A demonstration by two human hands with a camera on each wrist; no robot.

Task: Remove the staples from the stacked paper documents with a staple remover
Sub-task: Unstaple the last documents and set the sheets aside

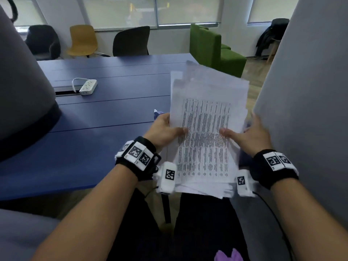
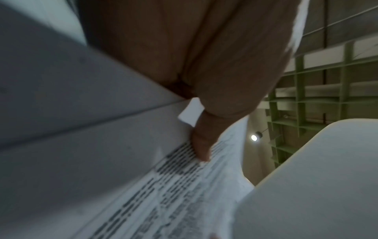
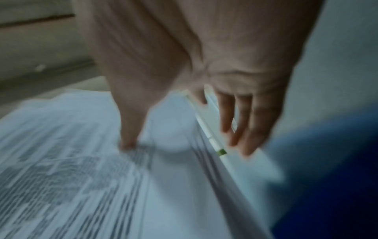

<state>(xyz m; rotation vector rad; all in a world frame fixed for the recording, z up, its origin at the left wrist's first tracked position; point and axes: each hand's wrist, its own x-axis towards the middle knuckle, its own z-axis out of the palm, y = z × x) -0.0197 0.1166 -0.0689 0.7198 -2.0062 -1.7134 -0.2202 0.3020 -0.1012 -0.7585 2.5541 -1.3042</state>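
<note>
A thick stack of printed paper documents (image 1: 207,129) is held between both hands over the near right corner of the blue table (image 1: 103,113). My left hand (image 1: 165,129) grips its left edge, thumb on the top sheet (image 2: 163,202) and fingers underneath. My right hand (image 1: 250,134) holds the right edge, its thumb pressed on the print (image 3: 81,177) and its fingers spread along and under the side. A small blue-and-white object (image 1: 156,113), perhaps the staple remover, shows just behind my left hand. A thin white stick with a green band (image 3: 220,152) lies along the stack's edge. No staple is visible.
A white power strip (image 1: 88,87) lies mid-table. Tall grey padded panels stand close on the right (image 1: 301,110) and left (image 1: 22,81). Chairs (image 1: 82,40) and a green sofa (image 1: 212,46) stand beyond the table. A purple thing (image 1: 229,256) lies on my lap.
</note>
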